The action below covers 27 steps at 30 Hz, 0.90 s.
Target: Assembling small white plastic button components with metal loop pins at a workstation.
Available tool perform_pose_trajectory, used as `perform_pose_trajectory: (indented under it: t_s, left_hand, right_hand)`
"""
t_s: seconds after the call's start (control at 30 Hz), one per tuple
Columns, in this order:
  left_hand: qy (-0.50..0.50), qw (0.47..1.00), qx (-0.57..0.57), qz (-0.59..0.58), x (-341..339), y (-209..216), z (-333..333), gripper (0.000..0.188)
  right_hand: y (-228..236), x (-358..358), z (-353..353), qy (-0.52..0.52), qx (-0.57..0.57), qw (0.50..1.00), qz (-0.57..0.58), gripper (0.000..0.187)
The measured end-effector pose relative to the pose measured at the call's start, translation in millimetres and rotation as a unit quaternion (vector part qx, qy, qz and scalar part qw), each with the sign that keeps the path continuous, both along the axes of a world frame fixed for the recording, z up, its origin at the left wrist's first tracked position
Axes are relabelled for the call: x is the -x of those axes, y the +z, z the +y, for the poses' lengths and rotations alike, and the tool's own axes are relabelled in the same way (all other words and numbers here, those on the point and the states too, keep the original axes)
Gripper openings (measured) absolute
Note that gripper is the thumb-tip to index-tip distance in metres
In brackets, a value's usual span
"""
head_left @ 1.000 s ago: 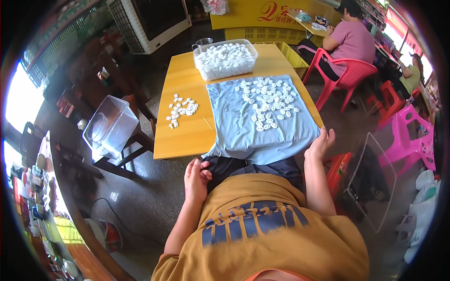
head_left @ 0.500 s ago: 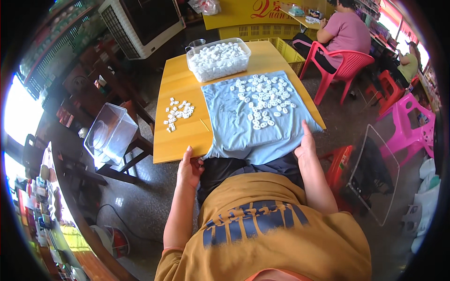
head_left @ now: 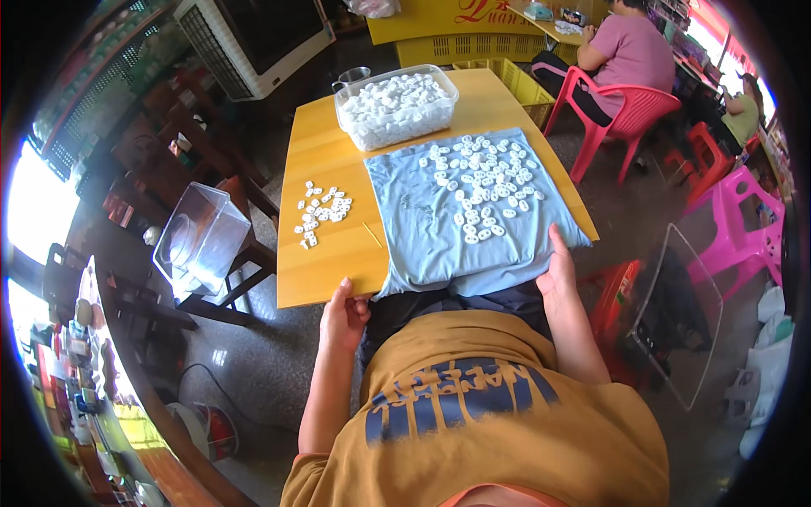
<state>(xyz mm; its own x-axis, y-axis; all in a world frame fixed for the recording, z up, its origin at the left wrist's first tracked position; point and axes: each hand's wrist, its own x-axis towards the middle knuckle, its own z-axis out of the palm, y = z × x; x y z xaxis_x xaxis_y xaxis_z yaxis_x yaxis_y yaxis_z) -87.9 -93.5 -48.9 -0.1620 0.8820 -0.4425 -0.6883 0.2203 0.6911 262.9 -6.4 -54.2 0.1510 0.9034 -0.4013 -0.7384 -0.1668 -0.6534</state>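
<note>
A light blue cloth (head_left: 414,245) covers the right part of a wooden table (head_left: 329,275) and hangs over its front edge. Many small white oval pieces with dark spots (head_left: 486,182) lie scattered on the cloth. My right hand (head_left: 557,275) is closed at the cloth's front right side, thumb on top, fingers hidden underneath. At the table's front left edge is my left hand (head_left: 342,319), its thumb up against the edge and its fingers curled beside the cloth's corner. A smaller group of similar white pieces (head_left: 325,207) lies on bare wood at the left, near a thin yellow stick (head_left: 372,235).
A clear tub (head_left: 397,135) heaped with white pieces stands at the table's back, a glass mug (head_left: 352,76) behind it. An empty clear bin (head_left: 203,241) rests on a stool at left. Beyond the right side, a person in pink (head_left: 638,55) sits on a red chair (head_left: 621,106).
The view has shifted slightly, so the table's front edge sits a little lower. Both hands remain at the front edge, and the pieces lie in much the same layout.
</note>
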Motion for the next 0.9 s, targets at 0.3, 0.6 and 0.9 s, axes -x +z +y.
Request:
perform_pose_trajectory:
  t_s: [0.3, 0.6, 0.9]
  left_hand:
    - [0.000, 0.999, 0.032, -0.004, 0.3, 3.6, 5.6, 0.020]
    - [0.009, 0.999, 0.032, -0.014, -4.0, 0.5, 7.6, 0.026]
    - [0.022, 0.999, 0.034, -0.013, -10.8, -2.9, -4.6, 0.027]
  right_hand:
    - [1.9, 1.2, 7.7, -0.039, 0.011, 0.999, 0.009, 0.047]
    - [15.3, 2.4, 13.3, -0.073, 0.038, 0.996, -0.038, 0.048]
    - [7.9, -41.4, 32.9, -0.276, 0.046, 0.940, -0.194, 0.044]
